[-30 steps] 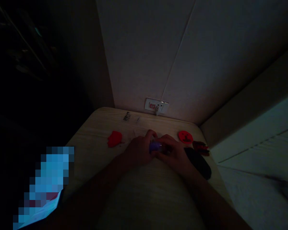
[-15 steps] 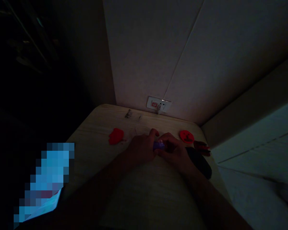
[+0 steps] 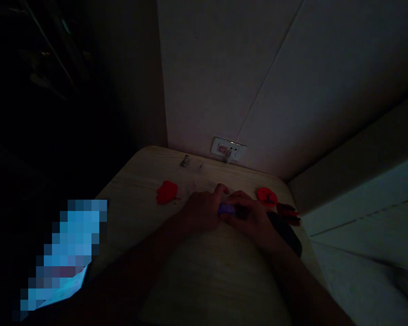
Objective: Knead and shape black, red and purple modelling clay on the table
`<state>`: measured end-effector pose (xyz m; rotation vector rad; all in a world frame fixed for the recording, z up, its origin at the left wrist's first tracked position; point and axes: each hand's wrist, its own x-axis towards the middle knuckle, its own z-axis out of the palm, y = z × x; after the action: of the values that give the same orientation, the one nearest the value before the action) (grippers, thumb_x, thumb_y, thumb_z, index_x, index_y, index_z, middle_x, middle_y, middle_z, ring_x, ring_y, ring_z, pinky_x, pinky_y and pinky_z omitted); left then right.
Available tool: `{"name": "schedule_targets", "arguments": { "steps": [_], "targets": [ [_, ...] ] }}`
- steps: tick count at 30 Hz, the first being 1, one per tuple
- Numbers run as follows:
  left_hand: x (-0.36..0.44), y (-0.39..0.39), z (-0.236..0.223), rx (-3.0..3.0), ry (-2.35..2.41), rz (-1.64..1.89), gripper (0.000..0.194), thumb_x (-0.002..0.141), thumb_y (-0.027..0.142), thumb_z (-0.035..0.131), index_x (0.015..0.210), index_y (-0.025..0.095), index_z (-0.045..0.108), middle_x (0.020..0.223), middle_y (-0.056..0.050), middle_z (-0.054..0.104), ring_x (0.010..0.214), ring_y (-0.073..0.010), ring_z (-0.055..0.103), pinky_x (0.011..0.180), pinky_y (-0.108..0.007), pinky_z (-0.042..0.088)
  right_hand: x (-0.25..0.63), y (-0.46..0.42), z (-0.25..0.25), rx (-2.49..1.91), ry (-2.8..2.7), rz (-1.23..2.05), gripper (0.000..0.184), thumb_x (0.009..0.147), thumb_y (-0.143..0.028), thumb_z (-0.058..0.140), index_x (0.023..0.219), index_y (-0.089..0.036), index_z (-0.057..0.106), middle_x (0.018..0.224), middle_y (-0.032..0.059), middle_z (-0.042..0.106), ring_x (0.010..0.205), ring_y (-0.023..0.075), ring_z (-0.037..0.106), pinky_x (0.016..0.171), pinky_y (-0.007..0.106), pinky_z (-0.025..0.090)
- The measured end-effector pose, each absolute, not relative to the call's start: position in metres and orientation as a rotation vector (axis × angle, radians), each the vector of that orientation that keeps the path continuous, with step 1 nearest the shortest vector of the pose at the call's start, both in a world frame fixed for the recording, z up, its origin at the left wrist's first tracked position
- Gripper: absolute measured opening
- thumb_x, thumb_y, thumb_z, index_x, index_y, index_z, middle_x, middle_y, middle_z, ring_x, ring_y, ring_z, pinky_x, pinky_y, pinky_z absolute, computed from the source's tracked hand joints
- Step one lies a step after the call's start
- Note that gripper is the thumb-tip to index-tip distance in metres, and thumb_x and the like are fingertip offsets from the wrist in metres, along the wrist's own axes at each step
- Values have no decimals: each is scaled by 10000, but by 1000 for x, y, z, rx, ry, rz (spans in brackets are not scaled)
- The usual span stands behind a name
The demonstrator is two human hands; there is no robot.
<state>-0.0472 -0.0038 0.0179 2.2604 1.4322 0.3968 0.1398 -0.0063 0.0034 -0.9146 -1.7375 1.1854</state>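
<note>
A small purple clay-like lump point(image 3: 226, 209) sits between my two hands, low over the wooden tabletop point(image 3: 204, 271). My left hand point(image 3: 204, 209) is closed against its left side, with the thumb or a finger raised at the top. From the right, my right hand point(image 3: 248, 215) pinches it with bent fingers. Left of my hands lies a flat red piece point(image 3: 167, 192) with a jagged edge. Beyond my right hand rests a round red disc point(image 3: 267, 196) with dark marks. The dim light hides where the fingertips meet the lump.
Dark red strips point(image 3: 288, 214) and a black rounded object point(image 3: 286, 234) lie at the table's right edge. A wall socket point(image 3: 229, 148) with a plug is behind the table. A bright, blurred-out screen point(image 3: 68, 253) glows at lower left.
The view has shifted slightly, so the table's things appear a little farther right. Both hands keep their hold on the purple lump, whose visible part now looks flatter.
</note>
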Motion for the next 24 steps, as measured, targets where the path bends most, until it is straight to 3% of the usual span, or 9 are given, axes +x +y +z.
{"name": "schedule_targets", "arguments": {
  "steps": [5, 24],
  "targets": [
    [-48, -4, 19, 2271, 1434, 399, 657, 761, 400, 719, 1315, 261, 393, 1062, -77, 747, 952, -333, 734, 790, -409, 538, 138, -9, 0, -877, -1719, 1215, 314, 730, -279, 878, 1023, -323, 776, 1166, 52, 610, 1083, 236, 604, 889, 381, 517],
    [-47, -4, 21, 2284, 1353, 371, 622, 760, 451, 687, 1290, 263, 421, 1090, -56, 754, 940, -321, 740, 726, -366, 510, 133, -9, 11, -813, -1835, 1350, 169, 753, -256, 820, 914, -296, 791, 1114, 47, 610, 1033, 231, 589, 860, 366, 500]
  ]
}}
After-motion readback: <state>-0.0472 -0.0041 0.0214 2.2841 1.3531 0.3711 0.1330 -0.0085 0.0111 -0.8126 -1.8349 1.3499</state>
